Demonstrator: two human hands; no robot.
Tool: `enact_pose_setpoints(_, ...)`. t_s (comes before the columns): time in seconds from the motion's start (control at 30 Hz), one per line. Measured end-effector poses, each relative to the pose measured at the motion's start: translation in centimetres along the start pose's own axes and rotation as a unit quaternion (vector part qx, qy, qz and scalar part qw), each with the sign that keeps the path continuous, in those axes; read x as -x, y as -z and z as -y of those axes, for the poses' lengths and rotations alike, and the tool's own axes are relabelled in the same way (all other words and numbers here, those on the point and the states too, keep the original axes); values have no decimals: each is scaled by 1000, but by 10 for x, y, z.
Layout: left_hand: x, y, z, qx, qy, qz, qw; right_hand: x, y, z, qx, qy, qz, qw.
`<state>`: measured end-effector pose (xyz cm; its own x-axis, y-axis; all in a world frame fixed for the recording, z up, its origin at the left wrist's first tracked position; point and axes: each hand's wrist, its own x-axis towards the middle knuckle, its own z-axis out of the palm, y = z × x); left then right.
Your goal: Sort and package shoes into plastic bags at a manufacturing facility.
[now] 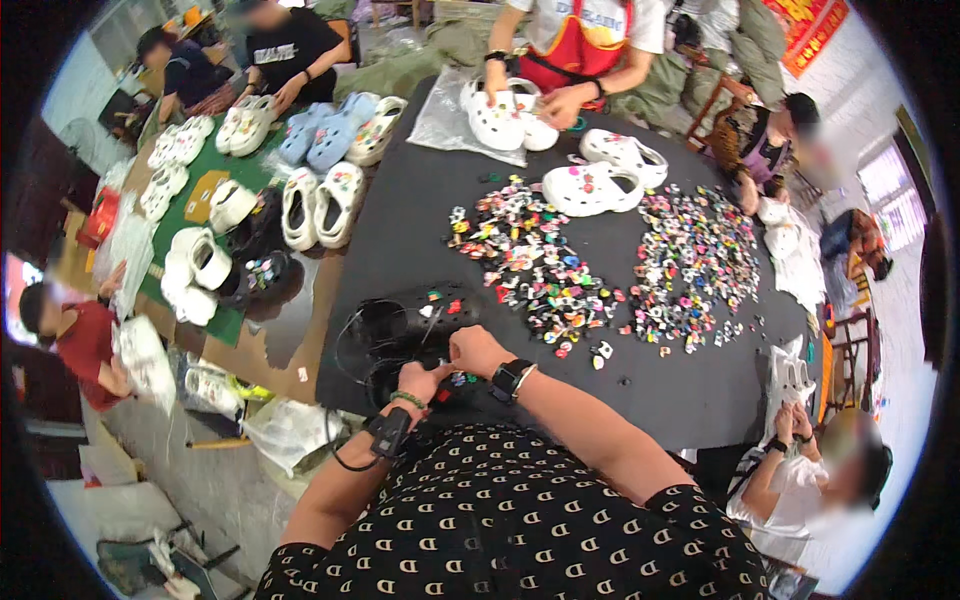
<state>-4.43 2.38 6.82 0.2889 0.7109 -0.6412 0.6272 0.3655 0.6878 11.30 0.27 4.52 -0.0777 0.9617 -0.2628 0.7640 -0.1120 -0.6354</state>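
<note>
Close in front of me a pair of black clogs [385, 322] lies on the dark tabletop, hard to tell apart from it. A few colourful shoe charms [455, 306] show on the clogs. My left hand [421, 382] is closed, its thumb and fingers pinched together over the near part of the clogs. Beside it, my right hand [476, 350] is curled shut with its fingertips turned down toward the clogs. What sits between the fingers of either hand is hidden or too small to name. More charms lie just under my hands.
Loose charms spread in a left pile [540, 265] and a right pile [695, 255]. White clogs [592, 188] stand beyond them. Across the table a person in a red apron [575, 50] handles white clogs. More clogs [322, 208] fill the left table; other people work around.
</note>
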Motion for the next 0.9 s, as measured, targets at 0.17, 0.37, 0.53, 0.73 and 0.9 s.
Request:
enact_pose_setpoints(0.17,-10,10,22,-231,-61,-37,970,30,-4,-11,-98,68,-70,990)
enact_pose_setpoints(0.37,12,24,-16,-307,-257,-127,908,97,6,-76,-197,-59,-177,963)
enact_pose_setpoints(0.53,0,18,-19,-250,-324,-85,909,131,19,-156,-83,-205,-319,921)
enact_pose_setpoints(0.73,-8,16,-23,-311,-312,-88,893,134,47,-185,-12,-283,-268,921)
enact_pose_setpoints(0.9,-14,32,-37,-254,-220,-145,931,126,42,-203,29,-287,-247,925)
